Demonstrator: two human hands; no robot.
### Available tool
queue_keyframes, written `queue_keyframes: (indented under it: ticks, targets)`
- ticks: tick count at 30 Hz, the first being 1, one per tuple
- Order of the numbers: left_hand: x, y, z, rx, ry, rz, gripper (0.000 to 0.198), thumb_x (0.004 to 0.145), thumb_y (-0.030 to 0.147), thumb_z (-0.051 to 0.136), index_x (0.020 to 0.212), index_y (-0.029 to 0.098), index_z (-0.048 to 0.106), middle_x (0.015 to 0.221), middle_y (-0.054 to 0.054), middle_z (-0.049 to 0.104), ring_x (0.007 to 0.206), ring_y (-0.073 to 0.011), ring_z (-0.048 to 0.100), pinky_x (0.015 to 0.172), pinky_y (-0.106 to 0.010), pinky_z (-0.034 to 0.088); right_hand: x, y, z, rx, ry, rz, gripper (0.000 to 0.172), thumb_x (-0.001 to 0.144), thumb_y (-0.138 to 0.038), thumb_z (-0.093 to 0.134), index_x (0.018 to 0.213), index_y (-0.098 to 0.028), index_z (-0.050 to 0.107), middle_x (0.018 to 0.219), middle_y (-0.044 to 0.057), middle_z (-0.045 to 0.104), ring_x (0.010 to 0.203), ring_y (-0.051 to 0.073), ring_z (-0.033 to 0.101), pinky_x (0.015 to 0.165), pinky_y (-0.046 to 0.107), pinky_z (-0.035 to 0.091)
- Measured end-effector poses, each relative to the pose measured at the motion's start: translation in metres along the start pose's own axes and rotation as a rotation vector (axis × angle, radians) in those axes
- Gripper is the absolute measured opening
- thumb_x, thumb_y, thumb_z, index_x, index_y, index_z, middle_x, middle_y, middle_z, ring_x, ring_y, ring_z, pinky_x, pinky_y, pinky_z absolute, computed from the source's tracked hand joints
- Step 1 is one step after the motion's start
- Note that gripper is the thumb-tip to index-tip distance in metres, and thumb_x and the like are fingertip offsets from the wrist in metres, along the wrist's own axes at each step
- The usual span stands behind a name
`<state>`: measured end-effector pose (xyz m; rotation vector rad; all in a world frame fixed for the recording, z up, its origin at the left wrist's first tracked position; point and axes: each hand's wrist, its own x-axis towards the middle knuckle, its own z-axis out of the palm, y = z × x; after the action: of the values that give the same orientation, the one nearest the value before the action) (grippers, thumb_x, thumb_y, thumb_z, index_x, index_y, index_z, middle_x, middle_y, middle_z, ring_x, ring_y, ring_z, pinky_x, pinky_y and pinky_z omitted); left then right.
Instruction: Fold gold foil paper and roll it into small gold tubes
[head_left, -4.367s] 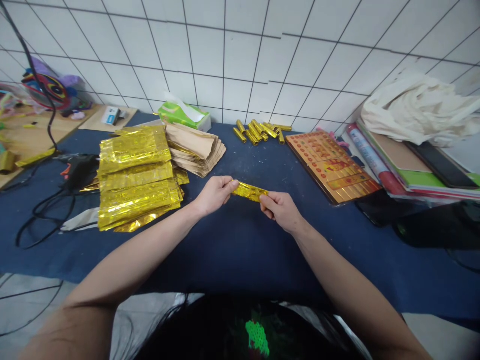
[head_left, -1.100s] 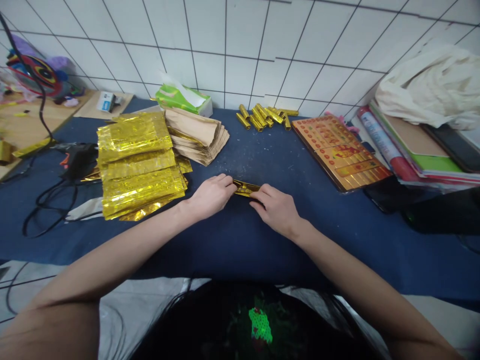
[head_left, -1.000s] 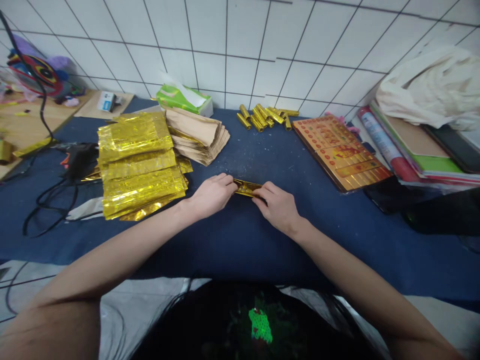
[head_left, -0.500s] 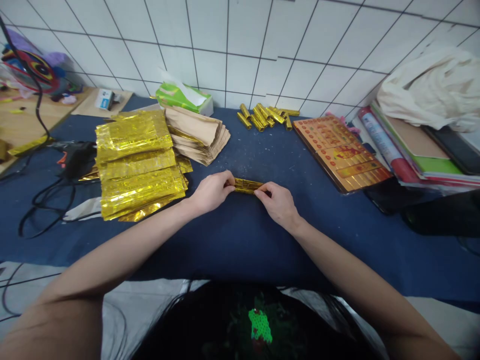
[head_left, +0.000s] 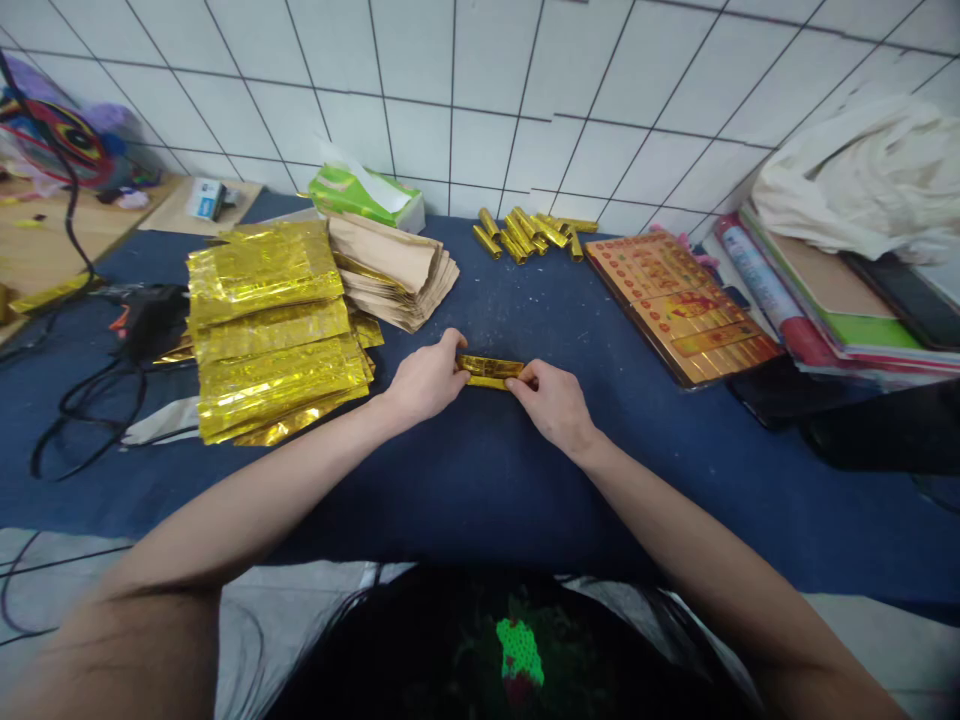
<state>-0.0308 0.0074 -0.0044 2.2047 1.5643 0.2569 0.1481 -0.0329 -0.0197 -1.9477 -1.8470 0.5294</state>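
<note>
A narrow folded strip of gold foil paper (head_left: 490,370) lies on the dark blue table cover (head_left: 480,470) in the middle. My left hand (head_left: 426,380) pinches its left end with fingers closed. My right hand (head_left: 550,403) pinches its right end, fingers curled over it. Both hands rest low on the cloth. A thick stack of gold foil sheets (head_left: 270,325) lies just left of my left hand.
Brown paper sheets (head_left: 397,270) and a green tissue box (head_left: 367,197) sit behind the stack. Several rolled gold pieces (head_left: 529,233) lie by the tiled wall. A gold printed board (head_left: 679,305), books (head_left: 825,320) and white cloth (head_left: 855,185) fill the right. A black tool with cables (head_left: 142,320) lies left.
The foil strip came down from the air onto the cloth. Both hands pressed and folded it narrower. In the last half second the hands barely shifted.
</note>
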Motion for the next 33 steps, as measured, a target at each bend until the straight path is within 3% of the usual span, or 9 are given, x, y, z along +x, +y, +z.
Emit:
queue_keyframes:
  ticks: [4,7,11,15,18,24,29,31,33]
  targets:
    - [-0.001,0.001,0.000,0.083,-0.013,-0.022,0.029,0.077,0.027,0.052,0.106,0.022,0.047,0.085,-0.003,0.066,0.074,-0.0197,0.062,0.060,-0.028,0.040,0.001,0.002,0.001,0.028,0.016,0.007,0.011,0.076,-0.029,0.056,0.078,-0.019,0.052,0.064,0.000,0.059,0.060,0.016,0.055,0.058,0.028,0.036]
    - [-0.001,0.000,0.001,0.120,-0.010,-0.008,0.021,0.078,0.029,0.052,0.097,0.022,0.051,0.087,-0.003,0.065,0.074,-0.0197,0.061,0.059,-0.028,0.039,0.001,0.003,0.001,0.043,0.021,-0.002,0.021,0.075,-0.028,0.057,0.093,-0.020,0.051,0.061,-0.003,0.057,0.058,0.016,0.054,0.056,0.027,0.035]
    - [-0.001,-0.003,0.003,0.157,0.008,0.039,0.012,0.078,0.030,0.051,0.085,0.020,0.053,0.085,-0.004,0.061,0.075,-0.0194,0.058,0.058,-0.028,0.037,0.001,0.000,-0.001,0.006,-0.014,-0.011,0.008,0.076,-0.028,0.055,0.080,-0.020,0.055,0.063,-0.001,0.058,0.058,0.015,0.053,0.054,0.026,0.033]
    - [-0.002,-0.006,0.003,0.107,0.069,0.133,0.005,0.077,0.024,0.052,0.078,0.019,0.052,0.081,-0.003,0.056,0.078,-0.0188,0.056,0.061,-0.027,0.036,-0.002,0.000,0.000,0.008,0.003,-0.032,0.008,0.075,-0.027,0.055,0.073,-0.020,0.055,0.067,0.000,0.059,0.061,0.015,0.052,0.056,0.027,0.033]
    - [-0.001,-0.006,0.003,-0.040,0.099,0.167,0.002,0.077,0.018,0.052,0.077,0.019,0.050,0.072,0.000,0.054,0.069,-0.0158,0.053,0.060,-0.026,0.035,-0.003,0.003,0.002,0.172,0.046,-0.059,0.009,0.074,-0.027,0.055,0.070,-0.019,0.053,0.065,-0.001,0.056,0.058,0.013,0.052,0.055,0.027,0.036]
    - [0.005,-0.001,0.001,-0.539,0.129,0.199,0.007,0.074,0.016,0.054,0.072,0.018,0.047,0.060,0.005,0.048,0.055,-0.0093,0.045,0.053,-0.021,0.033,0.001,0.006,-0.007,0.864,-0.038,0.027,0.018,0.071,-0.031,0.059,0.077,-0.020,0.047,0.053,-0.007,0.052,0.033,0.006,0.042,0.034,0.020,0.028]
    - [0.007,0.011,-0.008,-0.614,0.105,0.293,0.006,0.072,0.015,0.055,0.072,0.016,0.050,0.059,0.006,0.046,0.054,-0.0071,0.041,0.052,-0.020,0.031,0.001,0.006,-0.022,0.881,-0.382,0.018,0.030,0.077,-0.042,0.055,0.064,-0.015,0.055,0.042,-0.005,0.047,0.032,0.004,0.034,0.033,0.019,0.023]
    - [0.008,0.018,-0.011,-0.673,0.108,0.295,0.007,0.071,0.015,0.057,0.072,0.016,0.051,0.057,0.006,0.046,0.052,-0.0064,0.041,0.050,-0.020,0.031,0.000,0.007,-0.023,0.900,-0.396,0.001,0.031,0.077,-0.042,0.055,0.062,-0.014,0.057,0.040,-0.006,0.043,0.033,0.004,0.032,0.033,0.019,0.021]
    - [0.009,0.027,-0.012,-0.844,0.114,0.243,0.010,0.070,0.017,0.059,0.074,0.015,0.050,0.057,0.005,0.048,0.051,-0.0060,0.042,0.050,-0.019,0.033,-0.002,0.007,-0.022,0.955,-0.295,-0.013,0.030,0.077,-0.041,0.057,0.062,-0.015,0.057,0.040,-0.006,0.042,0.034,0.004,0.031,0.034,0.019,0.020]
